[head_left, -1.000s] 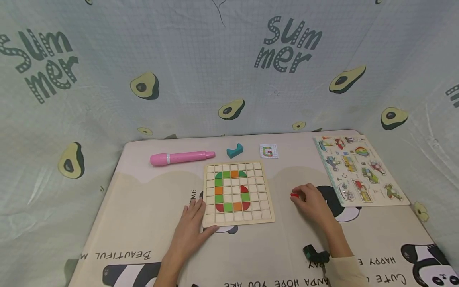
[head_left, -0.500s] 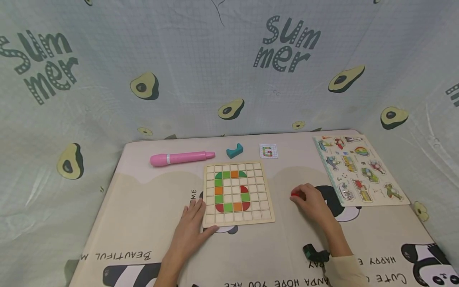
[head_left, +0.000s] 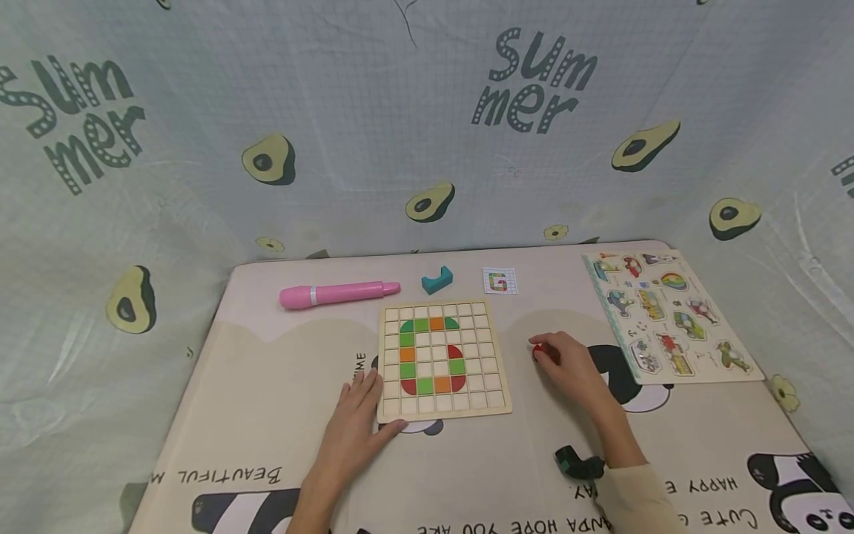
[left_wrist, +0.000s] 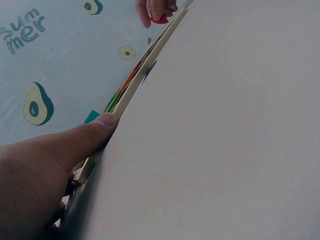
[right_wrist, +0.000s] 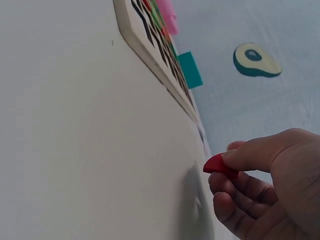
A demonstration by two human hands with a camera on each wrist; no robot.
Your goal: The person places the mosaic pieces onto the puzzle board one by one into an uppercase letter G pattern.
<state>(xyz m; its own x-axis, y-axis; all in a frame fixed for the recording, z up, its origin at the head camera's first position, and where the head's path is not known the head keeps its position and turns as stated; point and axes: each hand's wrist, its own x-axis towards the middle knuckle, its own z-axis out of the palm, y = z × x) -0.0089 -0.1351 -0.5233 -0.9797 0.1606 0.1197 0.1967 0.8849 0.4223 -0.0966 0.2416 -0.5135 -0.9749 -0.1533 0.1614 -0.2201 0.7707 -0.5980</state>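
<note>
A wooden grid board lies mid-table with green, orange and red tiles set in the shape of a letter. My left hand rests flat against the board's near left corner, thumb on its edge. My right hand is to the right of the board and pinches a small red tile between thumb and fingers, just above the mat. The red tile is lifted clear of the surface. The board's edge shows at upper left in the right wrist view.
A pink marker, a teal block and a small pattern card lie behind the board. A picture puzzle board sits at the right. Avocado-print cloth walls surround the table.
My right hand has moved left and slightly away from me toward the board, carrying the red tile. The left hand has stayed in place.
</note>
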